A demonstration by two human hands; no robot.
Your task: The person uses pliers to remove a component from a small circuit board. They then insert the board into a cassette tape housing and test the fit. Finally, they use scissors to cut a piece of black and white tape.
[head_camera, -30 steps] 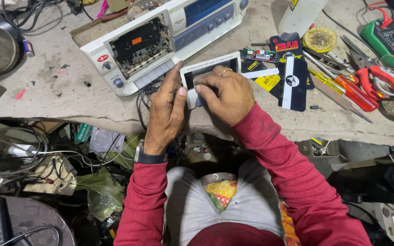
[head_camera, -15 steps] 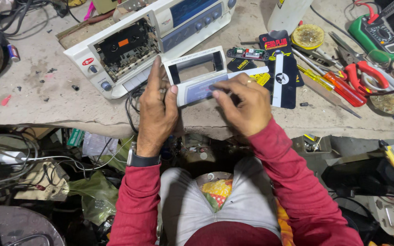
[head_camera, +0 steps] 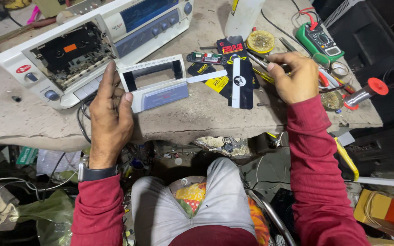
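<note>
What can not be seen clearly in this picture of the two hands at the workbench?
- Head view: what the right hand grasps; its curled fingers cover the grip among the tools.
- Head view: the left edge of the cassette door panel, hidden under the left hand.
- Head view: the top of the cassette player, cut by the upper frame edge.
- Head view: the multimeter display, too small.

right hand (head_camera: 295, 77) hides tool tips, bottle (head_camera: 244, 16) cropped

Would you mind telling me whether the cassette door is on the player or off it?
Off. The cassette door lies on the bench under the left hand, and the player shows its open deck.
</note>
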